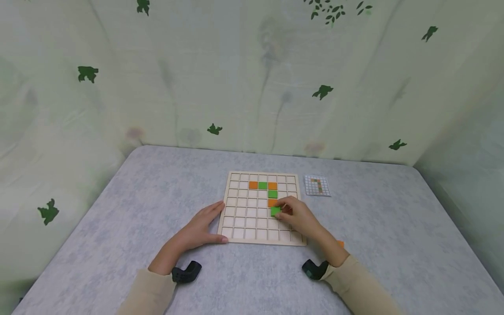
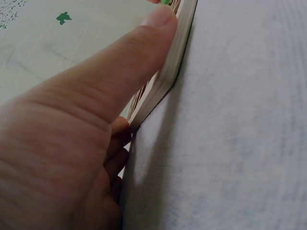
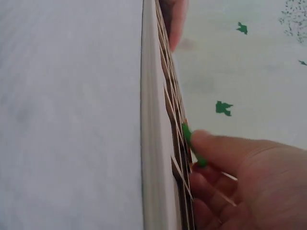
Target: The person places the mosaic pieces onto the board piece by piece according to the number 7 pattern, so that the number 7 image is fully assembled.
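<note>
A wooden grid board lies on the table, with orange and green square tiles in some of its cells. A row of orange, green and orange runs near the far side, then green and orange tiles come down toward me. My right hand pinches a green tile between thumb and fingers, just below the nearest orange tile; in the right wrist view that green tile stands tilted at the board's surface. My left hand touches the board's near-left corner, thumb along the front edge, extended fingers at the left side.
Right of the board lies a small card printed with a grid and coloured squares. Part of an orange tile shows beside my right wrist. Black devices are worn at both wrists. A patterned curtain hangs behind the table.
</note>
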Tool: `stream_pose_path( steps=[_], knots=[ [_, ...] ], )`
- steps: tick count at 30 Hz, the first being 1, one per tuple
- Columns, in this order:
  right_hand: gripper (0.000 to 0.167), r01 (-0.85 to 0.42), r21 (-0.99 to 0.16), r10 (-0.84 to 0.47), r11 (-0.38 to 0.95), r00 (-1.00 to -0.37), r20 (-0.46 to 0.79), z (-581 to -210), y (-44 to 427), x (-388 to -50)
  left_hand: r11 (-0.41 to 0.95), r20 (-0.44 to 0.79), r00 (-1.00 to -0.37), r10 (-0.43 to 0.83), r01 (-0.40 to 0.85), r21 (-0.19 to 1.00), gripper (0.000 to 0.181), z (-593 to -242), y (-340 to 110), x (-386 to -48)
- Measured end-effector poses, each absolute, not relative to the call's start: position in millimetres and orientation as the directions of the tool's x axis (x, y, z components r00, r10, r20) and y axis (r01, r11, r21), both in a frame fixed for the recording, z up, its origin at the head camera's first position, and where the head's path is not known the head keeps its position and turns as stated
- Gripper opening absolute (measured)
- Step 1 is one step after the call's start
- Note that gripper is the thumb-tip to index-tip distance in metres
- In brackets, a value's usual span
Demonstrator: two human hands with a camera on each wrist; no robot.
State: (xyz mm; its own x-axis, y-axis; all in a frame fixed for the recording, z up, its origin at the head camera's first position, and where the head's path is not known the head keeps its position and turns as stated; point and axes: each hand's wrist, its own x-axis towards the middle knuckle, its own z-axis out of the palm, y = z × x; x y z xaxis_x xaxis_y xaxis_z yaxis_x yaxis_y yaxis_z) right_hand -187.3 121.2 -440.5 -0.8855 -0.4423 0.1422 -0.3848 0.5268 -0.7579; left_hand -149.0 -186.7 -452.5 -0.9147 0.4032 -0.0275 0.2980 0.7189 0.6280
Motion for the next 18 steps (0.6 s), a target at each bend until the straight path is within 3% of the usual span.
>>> stream_pose_path(
  steps=[11, 18],
  knots=[
    [0.021, -0.382, -0.726, -0.449, 0.573, -0.886, 0.112, -439, 113, -187, 0.724, -0.034, -0.916, 0.4, 0.293, 0.625, 0.106, -451, -187, -149],
    [0.032, -0.339, -0.748, -0.435, 0.571, -0.897, 0.075, -429, 115, -183, 0.715, -0.035, -0.913, 0.407, 0.294, 0.635, 0.105, -450, -187, -149]
  ],
)
